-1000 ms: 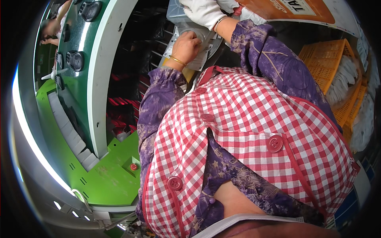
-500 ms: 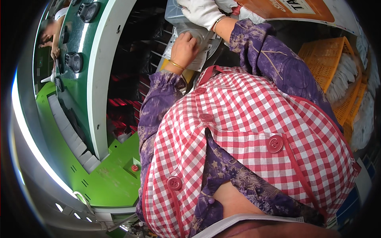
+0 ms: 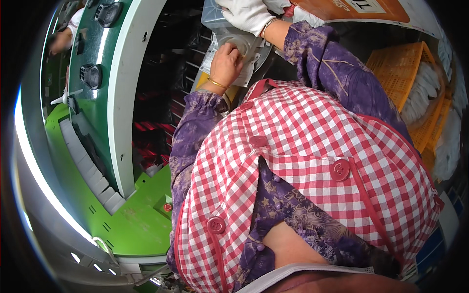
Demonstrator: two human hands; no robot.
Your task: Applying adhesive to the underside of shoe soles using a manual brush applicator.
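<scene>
Your bare left hand (image 3: 226, 65) and gloved right hand (image 3: 245, 15) sit apart by the clear bin (image 3: 211, 14), twelve o'clock; I can't tell their grip. An uneven pull could tip it.

Beyond our red-and-white checked cloth apron (image 3: 293, 132), our bare left hand (image 3: 226, 66) curls its fingers beside a bluish translucent plastic box (image 3: 212, 14) and printed white paper (image 3: 248, 72). Our right hand (image 3: 245, 17), in a white fabric glove, reaches over the box's edge. At left, black moulded pieces (image 3: 91, 76) dot a dark green belt (image 3: 97, 110) near a co-worker (image 3: 61, 43); at right, an orange perforated plastic crate (image 3: 391, 68).
</scene>
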